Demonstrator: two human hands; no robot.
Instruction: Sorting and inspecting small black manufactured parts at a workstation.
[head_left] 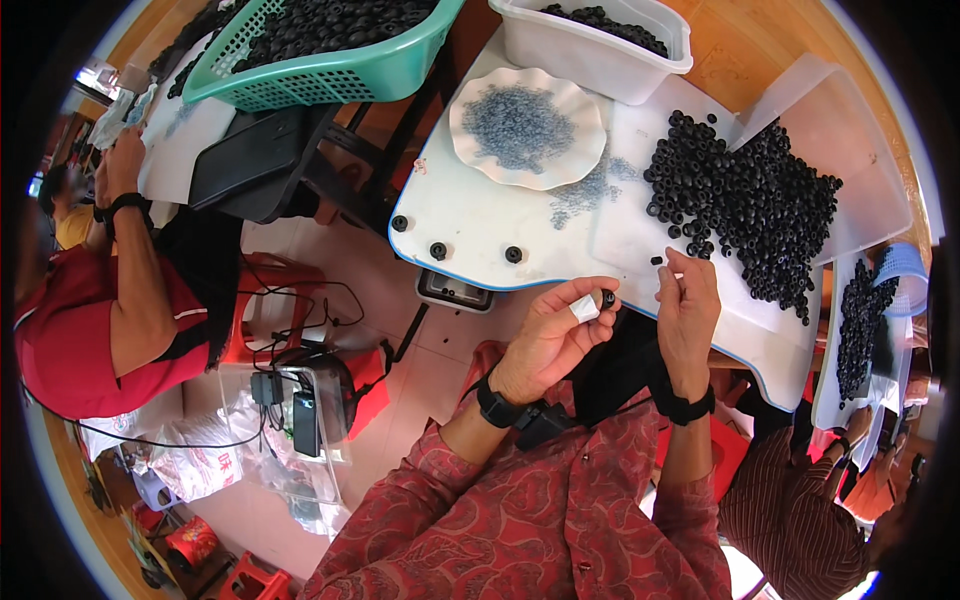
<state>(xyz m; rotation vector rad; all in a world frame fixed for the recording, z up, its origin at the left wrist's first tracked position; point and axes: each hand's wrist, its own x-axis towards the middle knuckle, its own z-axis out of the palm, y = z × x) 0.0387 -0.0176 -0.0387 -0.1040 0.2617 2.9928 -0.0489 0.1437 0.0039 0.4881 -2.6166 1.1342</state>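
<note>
My left hand [553,340] is closed in a pinch over the table's front edge. It grips a small round black part [607,299] with a hole in its face. White tape or a wrap [585,308] shows on one of its fingers. My right hand [689,308] is raised just to the right, thumb and forefinger slightly apart. A tiny black piece [656,261] shows beside its fingertips; whether it touches them I cannot tell. Ahead of that hand lies a big spread of black round parts [752,200]. Three more black parts, the middle one [438,251] among them, stand along the front edge.
A scalloped white plate [466,150] holds many small translucent rings, some spilled beside it. Behind it is a white tub [600,62]; a clear bin [868,185] lies tipped at right. A green basket [370,75] stands left. A co-worker in red [90,330] sits left, another person right.
</note>
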